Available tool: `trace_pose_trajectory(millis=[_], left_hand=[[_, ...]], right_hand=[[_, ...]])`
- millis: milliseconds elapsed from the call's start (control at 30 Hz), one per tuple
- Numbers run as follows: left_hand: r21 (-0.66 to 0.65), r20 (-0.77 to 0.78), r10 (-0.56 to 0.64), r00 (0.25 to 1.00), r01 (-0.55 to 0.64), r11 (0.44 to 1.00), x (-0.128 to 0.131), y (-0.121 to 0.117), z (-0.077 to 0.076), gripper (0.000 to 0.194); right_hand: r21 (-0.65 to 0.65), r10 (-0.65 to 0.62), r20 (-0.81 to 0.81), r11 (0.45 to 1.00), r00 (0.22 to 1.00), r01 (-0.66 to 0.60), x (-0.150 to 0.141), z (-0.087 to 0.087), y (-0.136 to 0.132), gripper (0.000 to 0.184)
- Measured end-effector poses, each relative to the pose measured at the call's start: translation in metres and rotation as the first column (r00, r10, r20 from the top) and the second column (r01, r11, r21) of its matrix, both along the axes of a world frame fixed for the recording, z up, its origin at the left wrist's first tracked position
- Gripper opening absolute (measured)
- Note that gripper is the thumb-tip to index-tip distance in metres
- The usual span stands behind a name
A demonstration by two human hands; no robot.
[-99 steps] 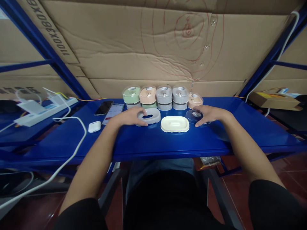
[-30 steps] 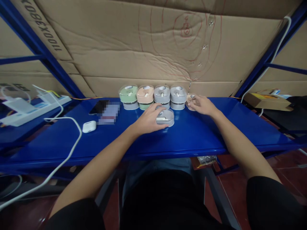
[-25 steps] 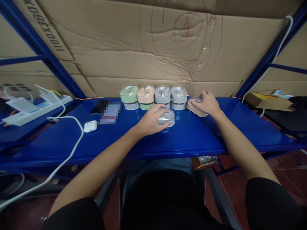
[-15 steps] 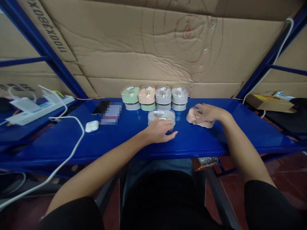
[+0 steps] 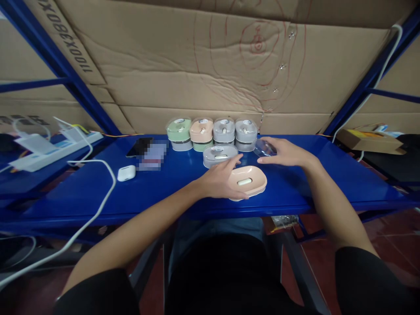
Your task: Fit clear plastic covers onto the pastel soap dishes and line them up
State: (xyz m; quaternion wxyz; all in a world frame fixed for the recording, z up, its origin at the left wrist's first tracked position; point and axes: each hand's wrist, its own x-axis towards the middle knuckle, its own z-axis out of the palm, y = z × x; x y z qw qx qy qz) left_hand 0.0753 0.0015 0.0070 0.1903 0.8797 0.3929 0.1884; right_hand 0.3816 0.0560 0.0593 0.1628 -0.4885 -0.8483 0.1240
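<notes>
A peach soap dish (image 5: 251,180) lay near the front edge of a blue steel bench (image 5: 295,192), with the left hand (image 5: 216,181) against its near side, the fingers (image 5: 238,188) spread and overlapping the rim. Just beyond it, the right hand (image 5: 285,153) held a clear plastic lid (image 5: 265,148) at the fingertips, apparently pinching it, though the exact grip could not be told. A grey soap dish (image 5: 219,156) sat just beyond the left hand, in front of a row of four stacked containers (image 5: 211,135) in green, peach and grey. The risks were close at hand: a smooth lid held so lightly could slip from the fingertips, a careless nudge could push the peach dish over the bench edge, and a wide sweep of either hand could topple the stacks. Farther left lay a smartphone (image 5: 139,146), a white earbud case (image 5: 126,173) and a power strip (image 5: 36,146).
</notes>
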Motion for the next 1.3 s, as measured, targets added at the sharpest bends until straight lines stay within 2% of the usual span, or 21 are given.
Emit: trace_pose_trajectory(millis=[100, 167, 233, 500, 667, 767, 867, 967, 1067, 1167, 1300], left_hand=[[0.099, -0.050, -0.120, 0.992, 0.124, 0.987, -0.001, 0.000, -0.007, 0.100], [0.137, -0.066, -0.179, 0.982, 0.186, 0.973, -0.003, 0.000, -0.010, 0.072], [0.142, -0.049, -0.227, 0.973, 0.232, 0.962, -0.005, 0.002, -0.010, 0.057], [0.180, 0.026, -0.215, 0.976, 0.207, 0.962, -0.006, 0.009, -0.014, 0.043], [0.240, 0.057, -0.259, 0.964, 0.238, 0.941, -0.007, 0.009, -0.016, 0.034], [0.319, 0.147, -0.225, 0.963, 0.169, 0.932, -0.011, 0.013, -0.012, 0.031], [0.417, 0.253, -0.147, 0.956, 0.030, 0.909, -0.017, 0.017, -0.006, 0.026], [0.455, 0.350, -0.006, 0.937, -0.164, 0.875, -0.021, 0.022, -0.002, 0.024], [0.396, 0.333, 0.171, 0.927, -0.302, 0.867, -0.022, 0.027, -0.003, 0.025], [0.357, 0.248, 0.269, 0.931, -0.346, 0.868, -0.022, 0.032, -0.006, 0.027], [0.357, 0.237, 0.271, 0.933, -0.344, 0.869, -0.024, 0.033, -0.005, 0.032]], right_hand=[[-0.058, -0.189, 0.176, 0.978, 0.966, 0.202, 0.022, -0.004, 0.017, 0.103], [-0.113, -0.221, 0.273, 0.959, 0.936, 0.259, 0.029, -0.008, 0.025, 0.105], [-0.145, -0.214, 0.311, 0.952, 0.926, 0.269, 0.031, -0.011, 0.030, 0.105], [-0.148, -0.202, 0.318, 0.955, 0.926, 0.259, 0.030, -0.013, 0.033, 0.104], [-0.119, -0.198, 0.349, 0.960, 0.916, 0.253, 0.029, -0.016, 0.035, 0.104], [-0.092, -0.208, 0.361, 0.962, 0.909, 0.257, 0.029, -0.017, 0.036, 0.104], [-0.091, -0.226, 0.371, 0.957, 0.901, 0.277, 0.029, -0.018, 0.037, 0.105], [-0.107, -0.213, 0.391, 0.956, 0.896, 0.274, 0.030, -0.018, 0.037, 0.106], [-0.114, -0.200, 0.401, 0.957, 0.894, 0.265, 0.032, -0.020, 0.039, 0.110], [-0.113, -0.199, 0.401, 0.958, 0.894, 0.264, 0.035, -0.022, 0.041, 0.114], [-0.118, -0.185, 0.402, 0.961, 0.897, 0.252, 0.036, -0.023, 0.042, 0.111]])
